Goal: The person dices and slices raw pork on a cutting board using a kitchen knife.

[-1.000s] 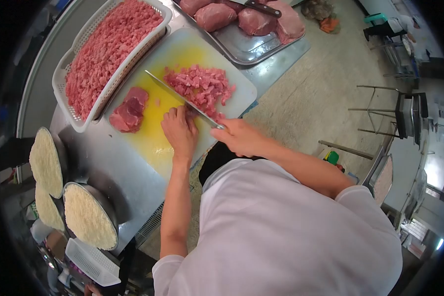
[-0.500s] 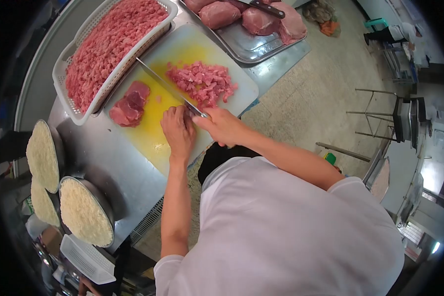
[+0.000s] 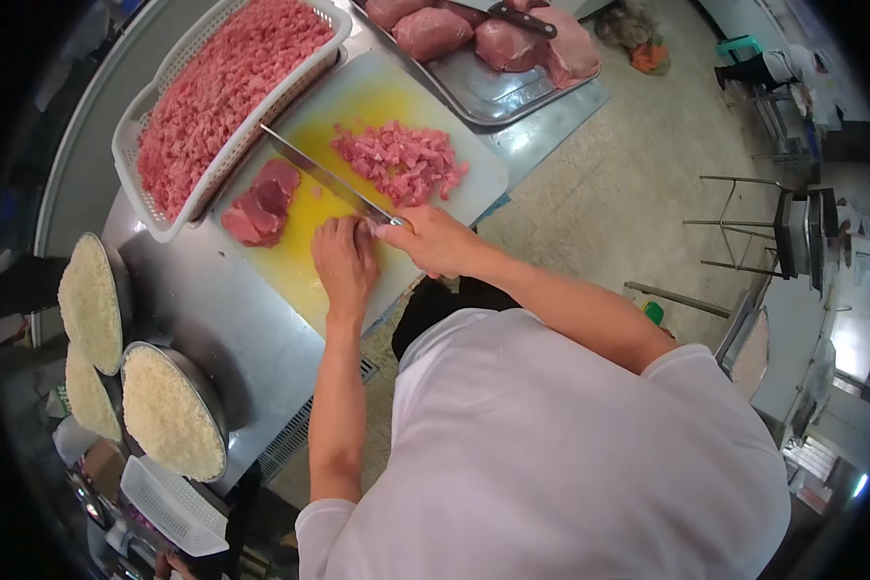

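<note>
My right hand (image 3: 437,242) is wrapped around the handle of a kitchen knife (image 3: 324,176), whose long blade points up and left across the cutting board (image 3: 377,82). Close below the blade's handle end, my left hand (image 3: 345,259) rests on the board with its fingers curled and pressed together; whatever they hold is hidden. Diced raw meat (image 3: 401,162) lies in a pile beyond the blade. On the blade's other side sits a larger piece of raw meat (image 3: 263,205). Yellow staining covers the middle of the board.
A white plastic basket (image 3: 155,217) heaped with diced meat stands left of the board. A metal tray (image 3: 498,97) at the top right holds large meat pieces and another knife (image 3: 524,17). Bowls of pale crumbs (image 3: 169,416) stand at lower left, near an white basket (image 3: 174,507).
The knife's handle end has shifted slightly away from me, with the blade lying flatter across the board. My left hand has slid a little left. The meat piles look unchanged.
</note>
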Action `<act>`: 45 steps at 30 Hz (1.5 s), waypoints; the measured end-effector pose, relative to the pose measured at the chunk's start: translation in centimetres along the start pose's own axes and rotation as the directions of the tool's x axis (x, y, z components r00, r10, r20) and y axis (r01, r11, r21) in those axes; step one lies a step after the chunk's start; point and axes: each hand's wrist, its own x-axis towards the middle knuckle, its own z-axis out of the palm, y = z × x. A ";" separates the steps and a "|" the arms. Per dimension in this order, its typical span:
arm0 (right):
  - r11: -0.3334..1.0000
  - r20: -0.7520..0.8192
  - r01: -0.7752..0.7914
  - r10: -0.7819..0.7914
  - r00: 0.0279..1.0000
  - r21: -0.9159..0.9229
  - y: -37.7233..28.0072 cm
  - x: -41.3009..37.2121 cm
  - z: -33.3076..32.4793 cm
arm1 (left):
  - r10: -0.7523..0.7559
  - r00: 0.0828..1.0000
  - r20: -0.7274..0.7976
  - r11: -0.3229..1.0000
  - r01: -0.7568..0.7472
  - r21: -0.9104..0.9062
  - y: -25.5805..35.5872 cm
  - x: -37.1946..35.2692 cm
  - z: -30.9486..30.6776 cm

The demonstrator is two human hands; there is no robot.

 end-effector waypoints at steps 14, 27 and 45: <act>0.988 -0.012 -0.090 0.092 0.996 0.126 0.8 -3.0 -1.0 | -0.015 1.000 -0.008 1.000 0.015 -0.012 2.0 -0.1 -0.3; 0.984 -0.007 -0.173 0.173 0.985 0.052 0.0 -7.3 -3.0 | -0.053 0.999 -0.013 0.998 0.052 -0.036 1.6 0.2 0.9; 1.000 -0.040 -0.011 0.011 0.999 -0.010 1.2 -3.9 0.4 | 0.027 1.000 -0.008 0.999 -0.027 -0.028 0.8 0.0 1.0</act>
